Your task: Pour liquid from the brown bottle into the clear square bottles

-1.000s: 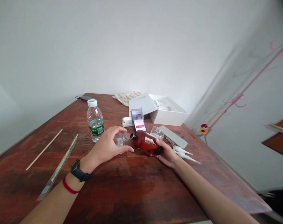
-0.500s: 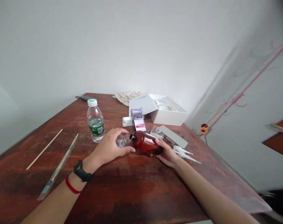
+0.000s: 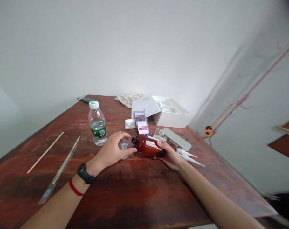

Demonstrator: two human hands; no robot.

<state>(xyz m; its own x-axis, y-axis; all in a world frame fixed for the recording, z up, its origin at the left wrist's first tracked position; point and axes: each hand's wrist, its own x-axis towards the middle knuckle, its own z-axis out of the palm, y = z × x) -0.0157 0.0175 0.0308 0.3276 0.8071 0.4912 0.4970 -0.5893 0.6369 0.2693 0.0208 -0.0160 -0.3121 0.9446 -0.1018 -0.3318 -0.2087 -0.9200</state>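
My left hand (image 3: 112,149) wraps around a small clear glass bottle (image 3: 126,148), which lies tilted on its side with its neck toward the right. My right hand (image 3: 170,156) grips the base end of an amber glass bottle (image 3: 146,144), held nearly level just above the table. The amber bottle's open, threaded neck points left and sits right next to the clear bottle's mouth. I cannot tell whether the two mouths touch. A second clear glass bottle (image 3: 160,135) stands just behind my right fingers.
The wooden table (image 3: 134,194) holds a water bottle (image 3: 97,126), a phone (image 3: 142,127), an open white box (image 3: 173,116), a grey flat lid (image 3: 176,139), white droppers (image 3: 188,157), a wooden stick (image 3: 45,152) and a sleeved glass rod (image 3: 59,170). Walls bound the far side.
My left hand has closed more snugly around the clear bottle and shifted right. The amber bottle's neck has come slightly closer to the clear bottle's mouth. My right hand has barely moved.
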